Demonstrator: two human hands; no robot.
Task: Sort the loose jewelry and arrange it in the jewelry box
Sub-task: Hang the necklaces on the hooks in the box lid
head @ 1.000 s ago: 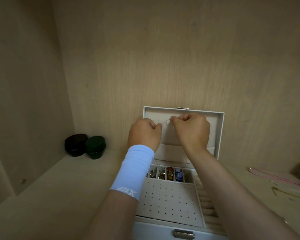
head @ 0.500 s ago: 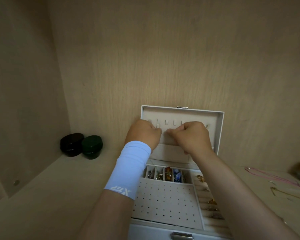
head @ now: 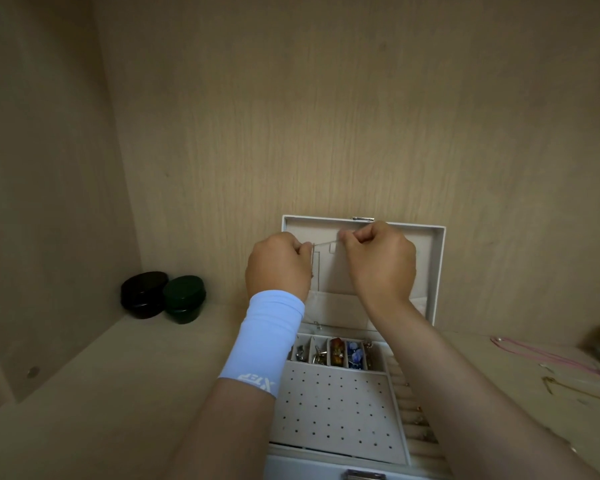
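The box (head: 333,410) is seen open under the forearms, its lid (head: 426,244) upright at the back. A thin chain (head: 324,242) is pinched between left hand (head: 278,265) and right hand (head: 378,261), fingers curled. It is stretched left-right, slightly higher at right, just before the lid lining, equally near both hands.

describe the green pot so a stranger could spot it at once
Find the open jewelry box against the back wall, then look left to the shelf corner. Two small round pots sit there. The green pot is the one nearer the box; the black pot is beside it.
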